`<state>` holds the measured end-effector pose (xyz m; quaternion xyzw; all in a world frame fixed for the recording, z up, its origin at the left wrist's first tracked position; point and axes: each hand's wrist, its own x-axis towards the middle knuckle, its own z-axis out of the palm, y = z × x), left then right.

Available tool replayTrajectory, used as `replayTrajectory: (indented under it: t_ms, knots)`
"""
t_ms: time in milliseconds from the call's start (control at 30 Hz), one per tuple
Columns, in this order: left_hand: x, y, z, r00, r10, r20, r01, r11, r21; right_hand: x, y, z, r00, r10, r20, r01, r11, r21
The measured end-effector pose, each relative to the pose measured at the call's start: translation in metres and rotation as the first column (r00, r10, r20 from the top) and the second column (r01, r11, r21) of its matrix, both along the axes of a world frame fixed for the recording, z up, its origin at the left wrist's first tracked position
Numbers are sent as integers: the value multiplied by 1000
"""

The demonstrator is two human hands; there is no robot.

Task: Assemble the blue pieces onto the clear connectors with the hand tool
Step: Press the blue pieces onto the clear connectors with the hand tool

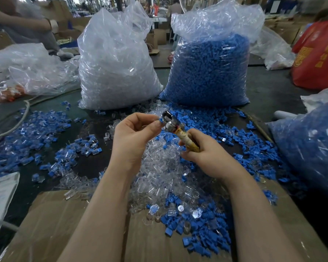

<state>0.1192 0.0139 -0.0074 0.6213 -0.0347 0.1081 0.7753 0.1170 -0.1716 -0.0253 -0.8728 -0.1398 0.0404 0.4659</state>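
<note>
Holding the small blue plastic piece (161, 121) square against the metal head of the tape-wrapped hand tool (175, 127) is the step in hand — the left hand (134, 135) pinches it at thumb and fingertip, and the right hand (203, 155) grips the handle. Seat the piece fully before pressing; any clear connector there cannot be made out. Loose glossy clear plastic connectors (159, 174) — hard, slippery — lie heaped below on brown cardboard (55, 220).

Shiny metal hand tool (169, 121), tape-wrapped handle (189, 141)
</note>
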Motion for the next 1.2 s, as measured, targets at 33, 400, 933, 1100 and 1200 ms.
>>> replayTrajectory:
  t_ms: [33, 400, 933, 1100, 1200]
  knots:
    - [0, 0, 0, 1000, 2, 1, -2, 1000, 8, 0, 0, 0, 1000, -3, 2, 3, 1000, -10]
    - [1, 1, -1, 1000, -17, 9, 17, 1000, 13, -1, 3, 0, 996, -47, 70, 54, 992, -110]
    - [11, 30, -2, 946, 35, -322, -181, 881, -437, 7, -2, -8, 916, -278, 290, 347, 912, -221]
    - [13, 69, -14, 908, 25, -417, -367, 527, -767, 8, -7, -11, 831, -412, 373, 524, 805, -278]
    - [12, 84, -17, 890, 72, -451, -450, 302, -840, 8, -10, -10, 791, -507, 343, 604, 734, -309]
